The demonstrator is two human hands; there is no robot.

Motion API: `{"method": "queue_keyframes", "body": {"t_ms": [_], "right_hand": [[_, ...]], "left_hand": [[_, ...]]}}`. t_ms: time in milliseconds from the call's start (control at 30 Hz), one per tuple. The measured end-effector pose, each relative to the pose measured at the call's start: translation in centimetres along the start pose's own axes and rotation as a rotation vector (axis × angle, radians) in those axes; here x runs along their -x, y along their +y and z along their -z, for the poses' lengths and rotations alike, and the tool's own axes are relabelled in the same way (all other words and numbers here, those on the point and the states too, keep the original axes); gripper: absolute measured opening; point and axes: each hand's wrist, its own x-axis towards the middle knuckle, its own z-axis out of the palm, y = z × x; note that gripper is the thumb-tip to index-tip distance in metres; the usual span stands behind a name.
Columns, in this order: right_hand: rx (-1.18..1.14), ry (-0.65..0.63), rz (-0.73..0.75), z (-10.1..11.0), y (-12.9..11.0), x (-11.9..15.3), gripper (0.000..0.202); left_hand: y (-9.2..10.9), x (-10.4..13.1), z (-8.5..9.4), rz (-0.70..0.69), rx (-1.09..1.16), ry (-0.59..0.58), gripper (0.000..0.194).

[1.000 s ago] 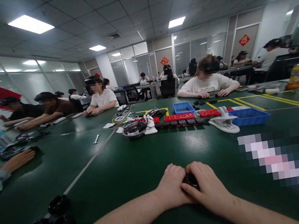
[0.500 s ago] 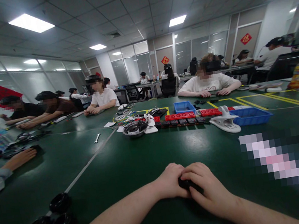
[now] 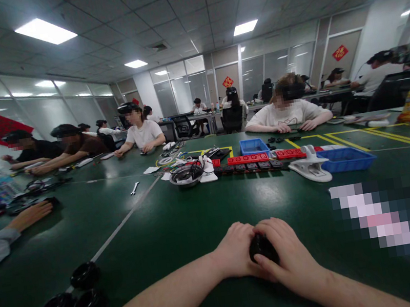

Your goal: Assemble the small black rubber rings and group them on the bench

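Head view: our two hands meet around a black rounded piece (image 3: 262, 249) at the near middle of the green table (image 3: 184, 219).
Our right hand (image 3: 292, 248) curls over the piece, pinching it between fingers on top and a thumb along the near side; our left hand (image 3: 236, 252) sits bent against its other side, its fingertips mostly hidden, so we cannot tell how firmly they grip. To our left we see three black rings (image 3: 89, 306) grouped near a pale seam, and farther off a wrench (image 3: 135, 188) lies near a metal bowl (image 3: 185, 177). Ahead to the right, a white clamp (image 3: 311, 170) stands just beside a blue tray (image 3: 350, 164); at far left rests a co-worker's hand (image 3: 30, 217).
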Motion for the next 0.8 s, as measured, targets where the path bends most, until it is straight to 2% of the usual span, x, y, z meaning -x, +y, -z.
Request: {"method": "queue_keyframes", "body": {"t_ms": [67,167,367,467,633,800], "right_hand": [[0.018,-0.014,-0.108,-0.5,0.3,-0.1,0.025],[0.039,-0.059,-0.199,-0.9,0.7,-0.1,0.024],[0.073,-0.102,-0.229,-1.0,0.6,-0.2,0.020],[0.066,-0.114,-0.225,-0.9,0.5,-0.3,0.017],[-0.012,-0.079,-0.128,-0.3,0.1,-0.3,0.007],[-0.166,-0.054,0.150,0.0,-0.2,-0.1,0.022]], "left_hand": [[0.5,0.2,-0.2,0.023,-0.033,0.056,0.069],[1.0,0.3,-0.4,0.055,-0.062,0.081,0.067],[1.0,0.2,-0.8,0.049,-0.096,0.096,0.051],[1.0,0.2,-0.7,0.057,-0.079,0.097,0.049],[0.6,0.1,-0.4,0.025,-0.014,0.059,0.045],[-0.6,-0.4,0.2,-0.091,0.042,-0.049,0.040]]}}
